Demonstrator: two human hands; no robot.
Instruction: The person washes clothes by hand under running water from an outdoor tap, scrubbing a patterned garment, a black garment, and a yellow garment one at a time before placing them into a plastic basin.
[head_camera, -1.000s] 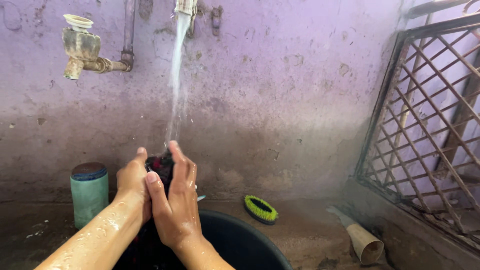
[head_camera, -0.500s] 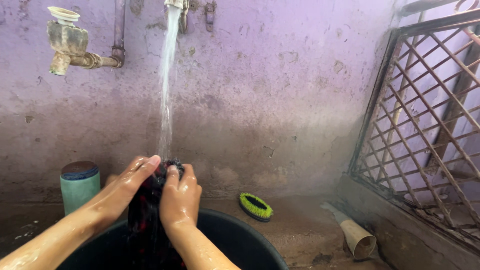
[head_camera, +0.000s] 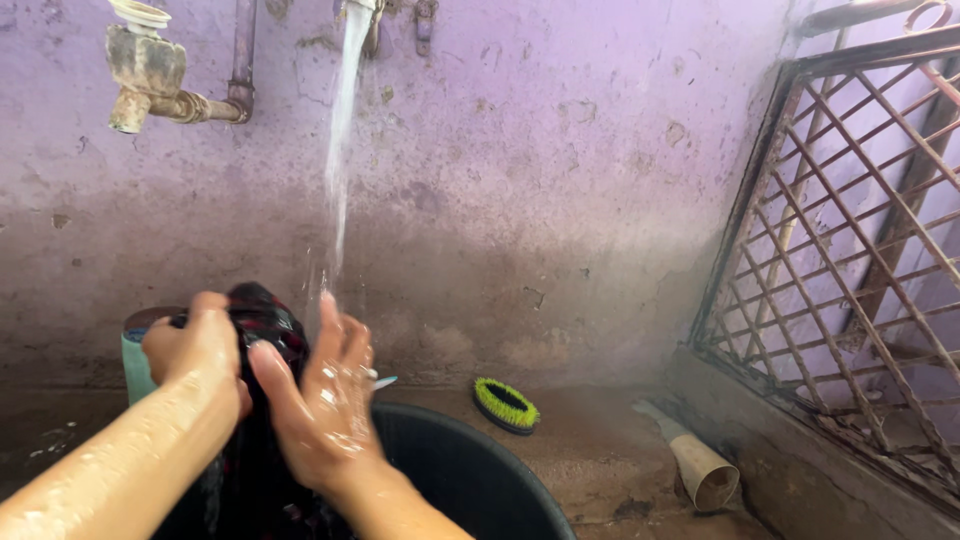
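A wet dark cloth with red patches hangs between my hands over a black tub. My left hand is closed around the cloth's top. My right hand presses flat against the cloth's side with its fingers spread, wet and splashed. A stream of water falls from a pipe above and lands just right of the cloth, by my right fingers.
An old tap sticks out of the purple wall at upper left. A teal canister stands behind my left hand. A green scrub brush and a cardboard cone lie on the wet floor. A rusty metal grille leans at right.
Both hands lifted the cloth and shifted it left, out from under the stream. My right hand went from gripping the cloth to a flat, spread palm against it.
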